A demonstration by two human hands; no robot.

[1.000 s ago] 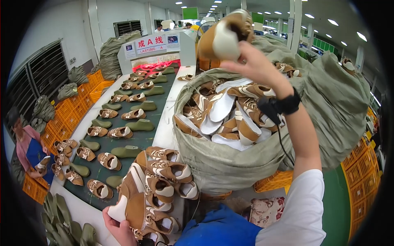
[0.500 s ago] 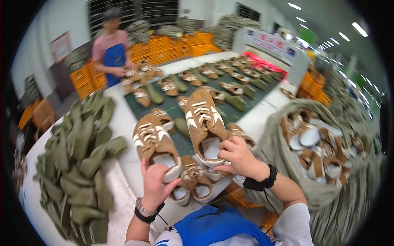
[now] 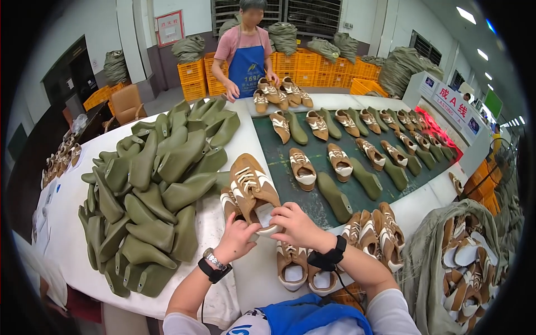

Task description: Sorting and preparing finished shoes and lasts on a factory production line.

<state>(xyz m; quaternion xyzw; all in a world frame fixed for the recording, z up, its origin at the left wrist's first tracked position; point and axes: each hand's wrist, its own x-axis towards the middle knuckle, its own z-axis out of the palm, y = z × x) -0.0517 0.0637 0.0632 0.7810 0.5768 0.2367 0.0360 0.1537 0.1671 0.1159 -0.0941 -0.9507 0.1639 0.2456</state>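
Two brown suede sneakers with white stripes and laces are held close together above the white table's edge, toes pointing away. My right hand [image 3: 301, 224] pinches the heel of the front sneaker [image 3: 248, 181]. My left hand [image 3: 234, 241] is closed at the heel of the rear sneaker [image 3: 228, 205], which is partly hidden behind the front one; its fingertips also meet the front heel. Beside my left arm lies a big heap of olive-green shoe lasts [image 3: 148, 204]. Below my right hand, another pair of sneakers [image 3: 292, 262] stands at the near table edge.
A green conveyor belt [image 3: 279, 184] carries rows of sneakers and lasts. More sneakers [image 3: 371, 231] stand right of my right forearm. A cloth sack [image 3: 416, 257] full of sneakers sits at the right. Across the table stands a person in a blue apron [image 3: 247, 70], near grouped sneakers [image 3: 277, 94].
The two sneakers, held apart before, are now together and lower, one in front of the other. My view has swung left, and the person across has straightened, one hand off the sneakers.
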